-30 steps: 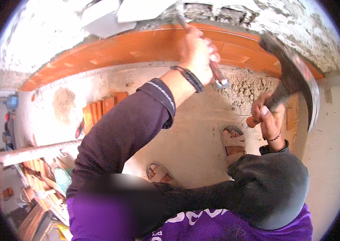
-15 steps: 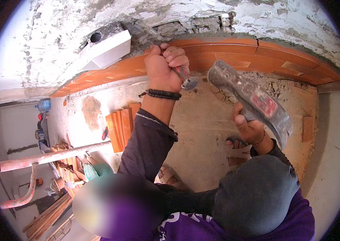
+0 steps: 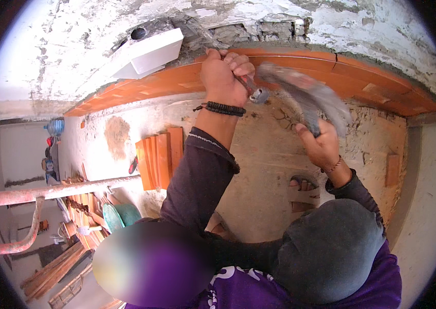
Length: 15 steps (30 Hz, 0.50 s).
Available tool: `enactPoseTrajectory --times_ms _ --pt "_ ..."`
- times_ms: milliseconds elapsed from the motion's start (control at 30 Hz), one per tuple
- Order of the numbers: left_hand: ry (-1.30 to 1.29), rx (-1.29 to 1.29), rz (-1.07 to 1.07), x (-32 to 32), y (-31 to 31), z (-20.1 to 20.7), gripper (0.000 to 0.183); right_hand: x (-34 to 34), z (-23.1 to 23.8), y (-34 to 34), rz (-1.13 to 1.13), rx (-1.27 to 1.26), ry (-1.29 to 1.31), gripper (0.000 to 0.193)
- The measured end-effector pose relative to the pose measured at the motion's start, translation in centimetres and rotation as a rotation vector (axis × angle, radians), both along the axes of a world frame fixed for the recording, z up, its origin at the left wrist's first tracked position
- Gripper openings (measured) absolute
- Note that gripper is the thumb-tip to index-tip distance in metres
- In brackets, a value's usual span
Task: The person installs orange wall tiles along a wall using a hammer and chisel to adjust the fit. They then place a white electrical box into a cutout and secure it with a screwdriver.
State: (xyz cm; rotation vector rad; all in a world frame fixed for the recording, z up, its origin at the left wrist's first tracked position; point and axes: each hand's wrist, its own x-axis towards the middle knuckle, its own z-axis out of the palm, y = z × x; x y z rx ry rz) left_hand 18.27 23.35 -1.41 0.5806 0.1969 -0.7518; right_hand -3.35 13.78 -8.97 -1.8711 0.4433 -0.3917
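Observation:
My left hand (image 3: 223,74) is closed around a chisel (image 3: 250,86), with part of its reddish shaft and a worn metal end sticking out toward me. The chisel's other end is hidden behind my fingers, up against the wall by the orange tiles (image 3: 300,64). My right hand (image 3: 323,147) grips the handle of a hammer (image 3: 310,95). Its long grey head is smeared by motion, and one end is close to the chisel's exposed end; whether they touch I cannot tell.
A white box-like fitting (image 3: 151,54) juts from the rough wall (image 3: 362,26) left of my left hand. Orange tiles (image 3: 159,159) lean at the left. A red-and-grey pipe (image 3: 74,189) crosses there, near a green container (image 3: 123,215). My sandalled foot (image 3: 304,188) is below.
The hammer has swung up and left, its head now nearer the chisel's end. The view has shifted slightly, and my left hand still holds the chisel against the wall.

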Motion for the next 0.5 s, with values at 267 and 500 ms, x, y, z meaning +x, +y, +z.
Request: enactPoseTrajectory --times_ms 267,500 --pt "0.121 -0.107 0.049 0.5 -1.1 0.1 0.028 -0.4 -3.8 0.9 0.054 -0.275 -0.226 0.012" --pt "0.139 -0.091 0.142 -0.3 -2.3 1.4 0.015 -0.7 -1.2 2.0 -0.031 0.410 -0.329 0.015"
